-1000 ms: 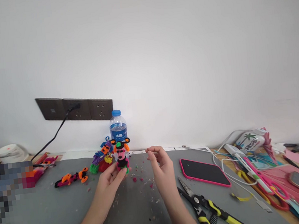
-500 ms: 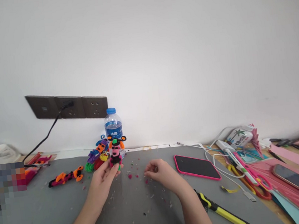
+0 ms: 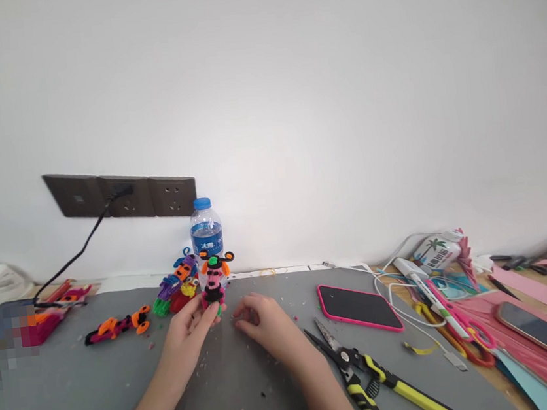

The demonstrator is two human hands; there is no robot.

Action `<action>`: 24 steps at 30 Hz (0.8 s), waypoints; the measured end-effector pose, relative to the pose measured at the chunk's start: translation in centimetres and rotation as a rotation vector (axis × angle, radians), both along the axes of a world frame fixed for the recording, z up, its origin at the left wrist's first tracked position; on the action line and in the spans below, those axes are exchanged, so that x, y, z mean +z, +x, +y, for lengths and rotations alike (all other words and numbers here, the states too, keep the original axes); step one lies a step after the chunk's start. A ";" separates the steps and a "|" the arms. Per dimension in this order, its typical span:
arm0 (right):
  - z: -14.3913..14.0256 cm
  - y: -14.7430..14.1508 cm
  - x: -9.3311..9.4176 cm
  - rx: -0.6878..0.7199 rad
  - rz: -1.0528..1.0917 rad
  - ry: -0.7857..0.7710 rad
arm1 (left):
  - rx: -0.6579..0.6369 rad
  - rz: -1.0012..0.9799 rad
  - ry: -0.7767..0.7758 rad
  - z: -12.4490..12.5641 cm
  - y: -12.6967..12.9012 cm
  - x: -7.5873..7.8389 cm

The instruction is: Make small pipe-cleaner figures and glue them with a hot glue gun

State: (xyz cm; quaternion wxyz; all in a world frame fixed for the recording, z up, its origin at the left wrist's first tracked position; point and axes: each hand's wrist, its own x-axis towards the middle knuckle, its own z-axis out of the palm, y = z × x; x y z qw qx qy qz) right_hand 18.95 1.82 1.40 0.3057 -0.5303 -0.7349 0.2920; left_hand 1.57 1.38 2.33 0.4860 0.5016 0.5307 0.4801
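My left hand [image 3: 189, 332] holds a small pipe-cleaner figure [image 3: 214, 279] upright by its base; the figure is pink with black and orange loops and a green top. My right hand [image 3: 262, 321] rests low on the grey mat [image 3: 127, 393] just right of the figure, fingers curled and pinched at a tiny scrap I cannot make out. More pipe-cleaner figures [image 3: 177, 289] lie behind my left hand, and an orange, black and pink one [image 3: 117, 325] lies further left.
A water bottle [image 3: 205, 232] stands by the wall behind the figure. Yellow-handled pliers [image 3: 372, 378] lie right of my right arm, then a pink-cased phone [image 3: 359, 307]. Cables, a glue gun [image 3: 422, 275], pink scissors and paper crowd the right. Wall sockets [image 3: 124, 199] hold a black cord.
My right hand dropped from mid-air to the mat, then slid left toward the figure. The pliers are uncovered again. My left hand kept hold of the figure.
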 end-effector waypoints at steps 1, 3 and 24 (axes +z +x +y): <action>0.0 -0.3 0.0 0.009 -0.008 0.001 | 0.002 -0.003 0.000 0.0 0.1 0.1; -0.1 -0.8 0.1 0.019 -0.032 -0.008 | 0.001 -0.008 -0.001 0.0 0.2 0.3; 0.2 -0.5 -0.2 0.016 -0.127 -0.013 | -0.034 0.036 0.015 0.0 0.0 -0.6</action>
